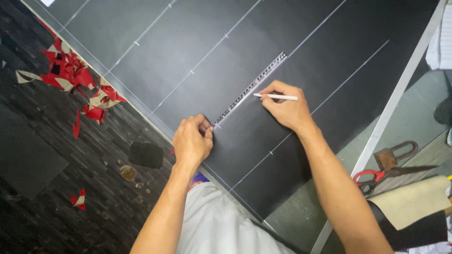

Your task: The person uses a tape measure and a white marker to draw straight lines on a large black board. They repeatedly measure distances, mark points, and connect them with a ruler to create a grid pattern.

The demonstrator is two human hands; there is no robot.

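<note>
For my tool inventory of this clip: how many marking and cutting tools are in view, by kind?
Metal ruler: 1, pressed down by the left hand
White marking pencil: 1, in the right hand
Red-handled scissors: 1
Large rusty shears: 1
Total: 4

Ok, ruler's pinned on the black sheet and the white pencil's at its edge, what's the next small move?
Probably draw the white pencil along the ruler: the left hand pins its near end, the right hand holds the tip at its edge, and the black sheet already carries parallel chalk lines.
</note>
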